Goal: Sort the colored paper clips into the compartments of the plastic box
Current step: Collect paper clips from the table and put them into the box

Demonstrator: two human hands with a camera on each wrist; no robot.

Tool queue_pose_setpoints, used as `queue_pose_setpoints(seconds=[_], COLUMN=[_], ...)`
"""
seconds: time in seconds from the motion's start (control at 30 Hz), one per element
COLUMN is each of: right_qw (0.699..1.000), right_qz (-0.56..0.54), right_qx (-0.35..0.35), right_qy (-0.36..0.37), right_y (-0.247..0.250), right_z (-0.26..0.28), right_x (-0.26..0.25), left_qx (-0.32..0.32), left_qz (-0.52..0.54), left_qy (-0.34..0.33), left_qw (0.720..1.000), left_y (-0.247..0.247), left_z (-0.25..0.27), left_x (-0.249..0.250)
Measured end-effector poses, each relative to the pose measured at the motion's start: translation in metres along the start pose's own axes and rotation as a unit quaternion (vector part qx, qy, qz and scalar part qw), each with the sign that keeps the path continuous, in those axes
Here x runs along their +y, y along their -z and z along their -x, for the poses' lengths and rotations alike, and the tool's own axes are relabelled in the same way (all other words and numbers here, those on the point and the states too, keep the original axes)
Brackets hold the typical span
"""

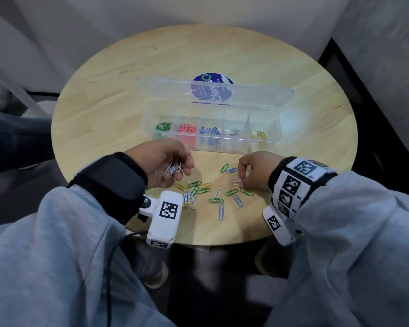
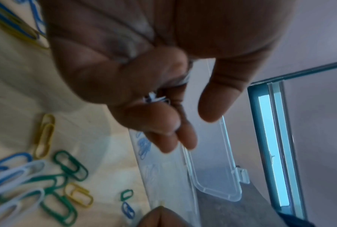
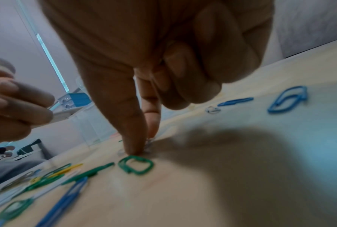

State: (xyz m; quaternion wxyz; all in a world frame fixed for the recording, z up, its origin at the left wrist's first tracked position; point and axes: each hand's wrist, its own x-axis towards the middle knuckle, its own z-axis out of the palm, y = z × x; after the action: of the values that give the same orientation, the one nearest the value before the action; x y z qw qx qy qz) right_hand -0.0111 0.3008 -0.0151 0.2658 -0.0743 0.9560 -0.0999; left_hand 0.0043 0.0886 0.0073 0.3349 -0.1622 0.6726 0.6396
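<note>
A clear plastic box [image 1: 276,128] with its lid open stands on the round wooden table [image 1: 104,102]. Its compartments hold, from left to right, green, red, blue, white and yellow clips. Loose green, blue, yellow and white paper clips [image 1: 208,192] lie scattered in front of it. My left hand [image 1: 172,166] hovers near the box's left end and grips a bunch of white clips [image 1: 174,168], seen between its fingers [image 2: 154,98]. My right hand [image 1: 243,178] has thumb and forefinger down on the table, pinching a white clip [image 1: 236,181], partly hidden by the fingertips [image 3: 136,147].
A round blue sticker [image 1: 213,88] shows behind the open lid. The table's near edge [image 1: 198,241] is close to my wrists. A green clip [image 3: 135,165] lies just in front of the right fingertips. Grey walls and a dark floor strip surround the table.
</note>
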Motion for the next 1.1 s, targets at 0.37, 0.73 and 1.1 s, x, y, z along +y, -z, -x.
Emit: queue_pose_setpoints(seconds=[0.37,0.73,1.1], right_qw=[1.0,0.998,0.997], right_qz=[-0.002,0.041,0.013], right_qx=[0.004,-0.039,-0.073], right_qy=[0.013,0.01,-0.006], right_y=[-0.003,0.001,0.002], right_z=[-0.003,-0.003,-0.004], right_x=[-0.001,-0.004,-0.003], left_qx=[0.13,0.134,0.098], left_qz=[-0.556,-0.59,-0.417], left_qy=[0.032,0.001,-0.015], left_qw=[0.82,0.796,0.903], left_y=[-0.024,-0.035,-0.009], left_z=[-0.003,-0.005,-0.005], left_x=[-0.014,-0.018,-0.007])
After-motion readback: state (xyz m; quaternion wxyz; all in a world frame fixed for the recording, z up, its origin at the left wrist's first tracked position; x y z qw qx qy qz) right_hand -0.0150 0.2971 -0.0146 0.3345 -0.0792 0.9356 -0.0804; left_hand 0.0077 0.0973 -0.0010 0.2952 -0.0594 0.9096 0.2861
